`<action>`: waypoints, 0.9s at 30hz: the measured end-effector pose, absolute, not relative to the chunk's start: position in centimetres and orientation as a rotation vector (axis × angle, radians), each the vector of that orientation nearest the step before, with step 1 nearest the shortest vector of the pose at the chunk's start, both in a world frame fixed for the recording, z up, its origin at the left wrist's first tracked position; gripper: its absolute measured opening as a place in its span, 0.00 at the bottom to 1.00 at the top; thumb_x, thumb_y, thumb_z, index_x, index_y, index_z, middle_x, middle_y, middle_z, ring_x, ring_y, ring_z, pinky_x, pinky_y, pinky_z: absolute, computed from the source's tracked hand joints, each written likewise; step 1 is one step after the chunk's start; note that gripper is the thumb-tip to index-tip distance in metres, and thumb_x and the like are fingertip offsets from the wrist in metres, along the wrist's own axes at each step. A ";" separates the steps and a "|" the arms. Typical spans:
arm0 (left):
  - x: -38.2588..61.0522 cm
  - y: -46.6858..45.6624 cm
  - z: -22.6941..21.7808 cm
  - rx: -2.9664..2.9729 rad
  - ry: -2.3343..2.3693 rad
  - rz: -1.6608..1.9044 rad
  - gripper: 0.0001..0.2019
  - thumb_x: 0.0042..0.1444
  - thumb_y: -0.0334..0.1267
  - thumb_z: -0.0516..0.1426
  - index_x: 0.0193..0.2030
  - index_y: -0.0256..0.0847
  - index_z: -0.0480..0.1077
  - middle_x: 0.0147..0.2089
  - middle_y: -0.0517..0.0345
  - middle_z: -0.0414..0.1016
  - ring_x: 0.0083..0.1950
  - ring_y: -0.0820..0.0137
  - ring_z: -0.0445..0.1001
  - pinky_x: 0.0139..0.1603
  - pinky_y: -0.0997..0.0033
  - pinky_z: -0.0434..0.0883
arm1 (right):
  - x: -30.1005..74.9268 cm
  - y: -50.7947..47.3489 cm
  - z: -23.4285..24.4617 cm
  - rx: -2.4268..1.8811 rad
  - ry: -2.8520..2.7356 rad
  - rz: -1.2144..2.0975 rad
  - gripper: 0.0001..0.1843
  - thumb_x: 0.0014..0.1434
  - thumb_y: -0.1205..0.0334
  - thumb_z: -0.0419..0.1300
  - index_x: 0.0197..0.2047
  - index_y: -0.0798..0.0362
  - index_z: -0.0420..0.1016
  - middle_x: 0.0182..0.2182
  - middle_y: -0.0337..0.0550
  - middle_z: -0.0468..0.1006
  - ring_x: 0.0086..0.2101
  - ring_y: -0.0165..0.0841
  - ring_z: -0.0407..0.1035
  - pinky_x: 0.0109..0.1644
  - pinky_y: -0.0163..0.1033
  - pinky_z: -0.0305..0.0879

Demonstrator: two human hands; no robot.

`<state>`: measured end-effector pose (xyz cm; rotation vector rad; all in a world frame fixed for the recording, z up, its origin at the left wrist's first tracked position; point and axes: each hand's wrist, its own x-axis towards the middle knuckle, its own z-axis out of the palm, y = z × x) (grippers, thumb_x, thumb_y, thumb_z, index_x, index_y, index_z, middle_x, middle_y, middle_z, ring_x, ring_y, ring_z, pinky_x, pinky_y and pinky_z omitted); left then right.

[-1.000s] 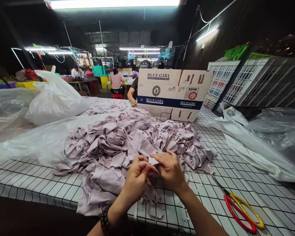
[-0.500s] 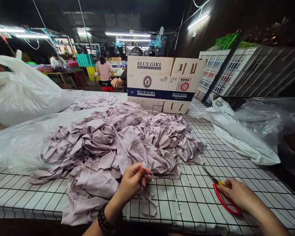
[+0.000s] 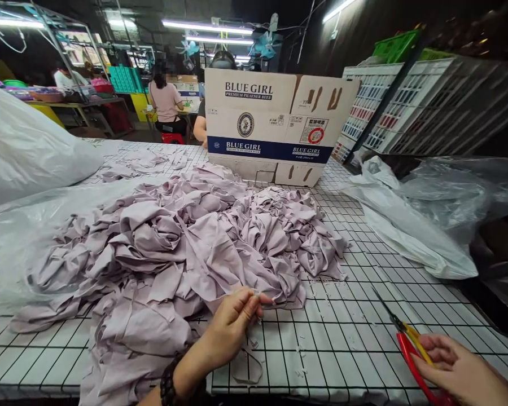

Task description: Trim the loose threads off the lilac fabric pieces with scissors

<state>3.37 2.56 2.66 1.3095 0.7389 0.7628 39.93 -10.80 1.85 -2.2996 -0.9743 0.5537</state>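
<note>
A big heap of lilac fabric pieces (image 3: 186, 242) lies on the white grid-patterned table (image 3: 355, 332). My left hand (image 3: 232, 324) is at the heap's near edge, fingers pinched on a thin edge of one lilac piece. My right hand (image 3: 461, 369) is at the lower right, fingers curled round the handles of red and yellow scissors (image 3: 406, 338), whose blades point up and left, lifted just off the table.
A "Blue Girl" cardboard box (image 3: 275, 124) stands behind the heap. Clear plastic bags (image 3: 410, 225) lie at the right, a filled white bag (image 3: 21, 152) at the left. Small fabric snippets (image 3: 300, 361) dot the table. Other people (image 3: 166, 101) sit at far tables.
My right hand left the fabric, reached right to the scissors and now grips them. My left hand kept its pinch on the lilac piece. The view tilted down and shifted.
</note>
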 end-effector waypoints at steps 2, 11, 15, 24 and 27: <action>3.6 2.6 3.3 1.466 0.740 0.757 0.21 0.66 0.51 0.49 0.42 0.37 0.76 0.32 0.58 0.68 0.33 0.71 0.64 0.35 0.72 0.61 | 36.0 -9.4 3.6 -2.122 -1.009 0.732 0.23 0.31 0.47 0.69 0.30 0.46 0.66 0.25 0.43 0.77 0.27 0.41 0.74 0.31 0.42 0.73; 2.5 2.6 4.1 1.674 0.728 0.796 0.18 0.69 0.43 0.45 0.32 0.38 0.68 0.33 0.58 0.67 0.36 0.70 0.65 0.40 0.71 0.61 | 22.8 -2.8 9.6 -1.916 -1.909 0.906 0.22 0.48 0.47 0.67 0.36 0.46 0.60 0.30 0.33 0.74 0.31 0.31 0.67 0.37 0.34 0.67; 2.1 2.6 3.8 1.673 0.726 0.799 0.17 0.69 0.43 0.46 0.31 0.39 0.66 0.32 0.58 0.66 0.35 0.70 0.64 0.38 0.72 0.61 | 22.9 -2.3 9.2 -1.899 -1.959 0.913 0.19 0.48 0.53 0.67 0.35 0.46 0.60 0.32 0.33 0.75 0.31 0.31 0.68 0.37 0.35 0.67; 1.6 2.9 4.0 1.623 0.685 0.746 0.18 0.68 0.45 0.48 0.33 0.38 0.71 0.32 0.57 0.68 0.35 0.70 0.66 0.38 0.72 0.62 | 22.6 -2.0 9.2 -1.816 -1.974 0.868 0.17 0.46 0.60 0.66 0.36 0.46 0.61 0.32 0.35 0.77 0.32 0.33 0.71 0.37 0.36 0.67; 1.5 2.9 4.0 1.569 0.666 0.729 0.17 0.67 0.45 0.49 0.36 0.38 0.74 0.32 0.58 0.68 0.35 0.70 0.66 0.38 0.72 0.63 | 22.8 -1.9 9.1 -1.828 -2.006 0.849 0.17 0.46 0.59 0.66 0.35 0.46 0.61 0.31 0.35 0.76 0.30 0.32 0.69 0.34 0.36 0.66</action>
